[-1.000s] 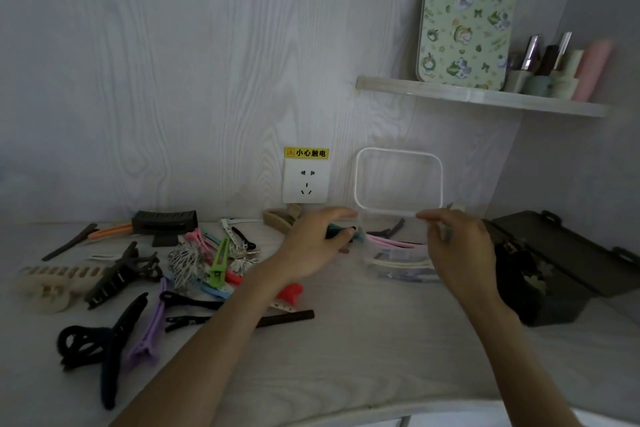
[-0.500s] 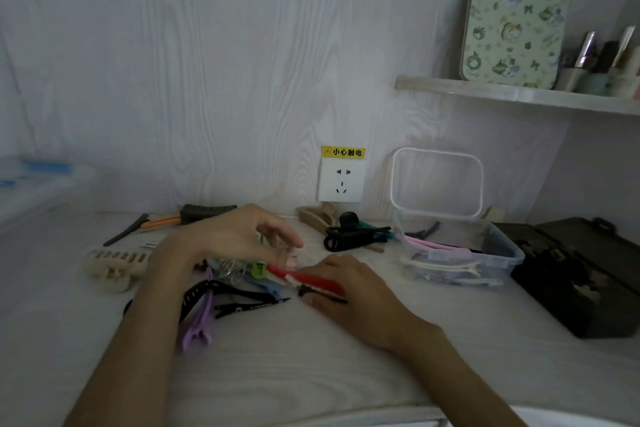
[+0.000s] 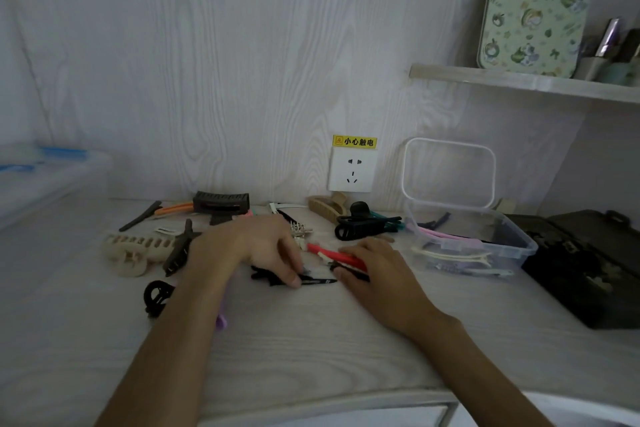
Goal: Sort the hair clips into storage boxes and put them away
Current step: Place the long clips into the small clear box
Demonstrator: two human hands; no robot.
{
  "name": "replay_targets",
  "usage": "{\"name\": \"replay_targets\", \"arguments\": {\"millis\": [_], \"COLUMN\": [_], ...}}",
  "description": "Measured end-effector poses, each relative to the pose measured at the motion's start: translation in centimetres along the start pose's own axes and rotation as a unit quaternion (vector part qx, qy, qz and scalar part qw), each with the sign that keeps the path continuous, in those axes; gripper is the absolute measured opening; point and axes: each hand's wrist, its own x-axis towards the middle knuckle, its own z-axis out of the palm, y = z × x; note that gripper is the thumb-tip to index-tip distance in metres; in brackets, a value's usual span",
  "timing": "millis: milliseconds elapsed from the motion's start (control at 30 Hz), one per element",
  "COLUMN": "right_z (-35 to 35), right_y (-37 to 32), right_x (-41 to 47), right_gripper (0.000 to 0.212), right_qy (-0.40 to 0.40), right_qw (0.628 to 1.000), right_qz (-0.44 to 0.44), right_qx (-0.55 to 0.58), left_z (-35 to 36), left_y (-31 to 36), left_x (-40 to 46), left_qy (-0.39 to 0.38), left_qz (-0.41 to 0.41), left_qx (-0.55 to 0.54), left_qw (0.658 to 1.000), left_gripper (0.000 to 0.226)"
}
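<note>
1. Since half a second ago, the left hand (image 3: 256,246) has been lowered onto the pile of clips, and the right hand (image 3: 375,265) has been kept on the red clip (image 3: 341,257).
2. The left hand is laid palm down, its fingertips pressed on a black flat clip (image 3: 313,281) on the counter (image 3: 311,350); whether anything is gripped cannot be told.
3. The red clip and a black one beneath it are held under the curled right fingers.
4. Left of the arms lie a black claw clip (image 3: 157,296) and a beige claw clip (image 3: 133,250).
5. Right of the hands, pink and white clips are kept in the open clear storage box (image 3: 516,246).
6. A dark case (image 3: 595,274) stands further right.
7. A wall socket (image 3: 352,172) is seen at the far edge.
</note>
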Motion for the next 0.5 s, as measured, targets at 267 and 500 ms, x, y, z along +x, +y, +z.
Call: {"name": "replay_targets", "arguments": {"millis": [267,500], "right_z": [-0.5,-1.3], "right_y": [1.1,0.3], "right_x": [-0.6,-0.7], "right_gripper": [0.029,0.041], "right_qy": [0.058,0.161], "right_qw": [0.993,0.980], "right_qz": [0.096,0.102], "right_qx": [-0.028,0.054], "left_z": [3.1,4.6], "left_y": [1.4,2.1], "left_x": [2.3,3.5], "left_qy": [0.155,0.199], "left_qz": [0.078,0.103], "left_qx": [0.039,0.059], "left_qw": [0.984,0.973], "left_gripper": [0.022,0.024]}}
